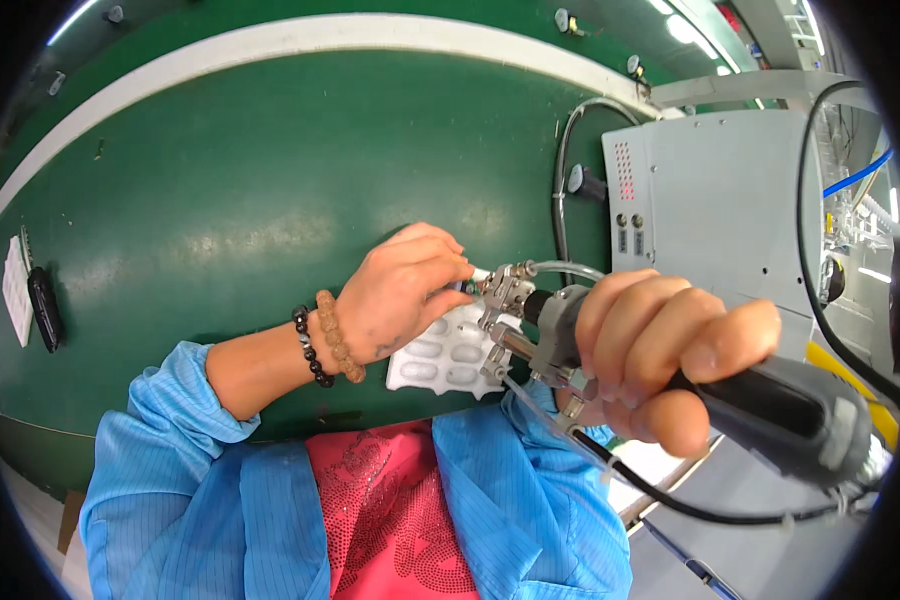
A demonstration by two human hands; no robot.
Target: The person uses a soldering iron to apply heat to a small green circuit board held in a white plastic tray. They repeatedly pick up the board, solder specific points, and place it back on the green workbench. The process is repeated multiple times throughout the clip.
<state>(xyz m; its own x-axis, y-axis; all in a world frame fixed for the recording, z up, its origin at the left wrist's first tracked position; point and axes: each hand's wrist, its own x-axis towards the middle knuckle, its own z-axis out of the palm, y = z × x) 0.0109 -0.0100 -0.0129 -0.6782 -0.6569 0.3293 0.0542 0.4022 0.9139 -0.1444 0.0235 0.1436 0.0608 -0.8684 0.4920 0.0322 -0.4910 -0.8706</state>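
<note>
My right hand (660, 350) is wrapped round the black body of a power screwdriver (770, 410). Its metal nose (505, 290), with clear tubes joined to it, points left toward my left hand. The fingers of my left hand (400, 285) are pinched together at the nose's tip, around a small part that they mostly hide; a short white piece (480, 274) shows there. Just below the fingertips lies a white tray (395, 382) with several oval pockets, partly covered by the tool and my left hand.
A grey metal box (730, 200) with knobs and a lit red display stands at the right, black cables (562, 190) running beside it. A small dark-and-white part (588, 182) lies near the box. Papers (16, 290) and a black case (45, 308) lie at the far left of the green table (220, 190).
</note>
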